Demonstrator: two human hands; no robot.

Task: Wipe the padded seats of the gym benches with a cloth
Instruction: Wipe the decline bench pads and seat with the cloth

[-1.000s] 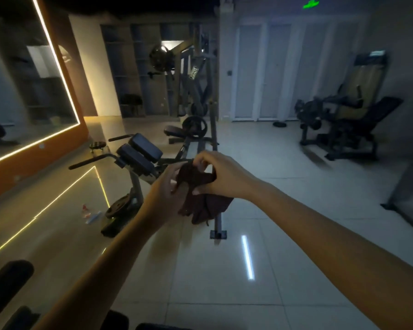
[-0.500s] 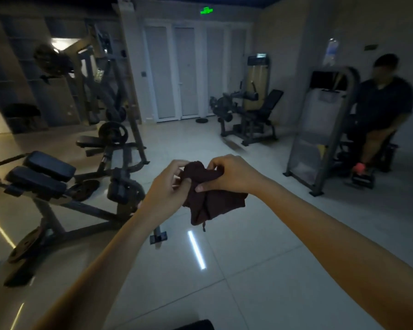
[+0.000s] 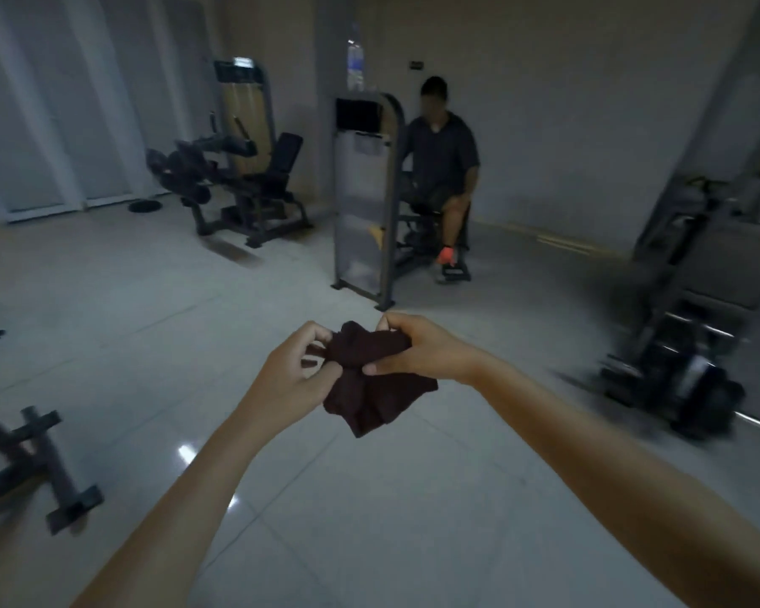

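Cloth [image 3: 371,379]: dark maroon-brown, bunched, held in the air between both hands in front of the person, above the floor and touching no pad. Left hand [image 3: 288,375] pinches the left side of the bunch, thumb and fingertips curled into the folds. Right hand [image 3: 417,348] grips the top edge, fingers curled over it, thumb pressed on the front. The lower part hangs free in soft folds, one corner pointing down. It likely handles light, limp and not fragile, with a matte fabric face that should not slip in a dry grip. It will crumple, so it is best wadded into a flat pad and held by the bunched middle, not by a corner, or the tail drags. Floor [image 3: 369,498]: pale glossy tiles with light reflections. Leg machine [image 3: 238,186] stands well apart at back-left, with black padded seat and rollers and a yellowish panel. Grey weight-stack machine [image 3: 365,190] has a rounded metal frame, and a seated person [image 3: 442,155] is behind it. On the right is a blurred dark metal machine [image 3: 685,344]. A dark square-tube frame [image 3: 31,458] sits lower left. Wiping looks not yet started.
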